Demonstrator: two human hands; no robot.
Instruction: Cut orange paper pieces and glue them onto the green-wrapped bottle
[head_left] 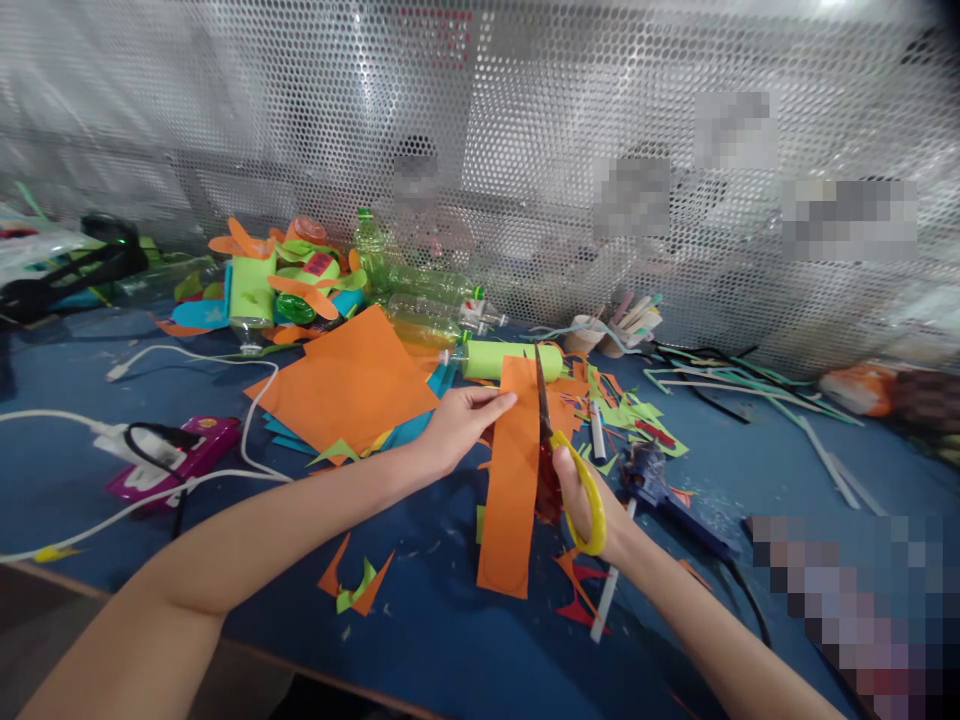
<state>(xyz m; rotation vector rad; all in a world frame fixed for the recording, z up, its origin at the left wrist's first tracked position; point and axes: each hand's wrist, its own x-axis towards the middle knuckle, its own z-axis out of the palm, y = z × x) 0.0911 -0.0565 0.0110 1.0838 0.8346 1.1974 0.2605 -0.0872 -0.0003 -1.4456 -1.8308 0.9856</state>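
Note:
Between the thumb and fingers of my left hand is pinched the upper left edge of an orange paper strip. The strip hangs toward me, with a faint curved line near its lower end. My right hand is closed around the yellow handles of a pair of scissors. Their dark blades point away from me along the strip's right edge, with the tips slightly apart. Just beyond the strip lies a bottle wrapped in light green paper.
Orange sheets lie left of my hands. A glue gun and paper scraps are at the right. A purple power strip with white cables sits at the left. Plastic bottles stand and lie before a perforated metal screen.

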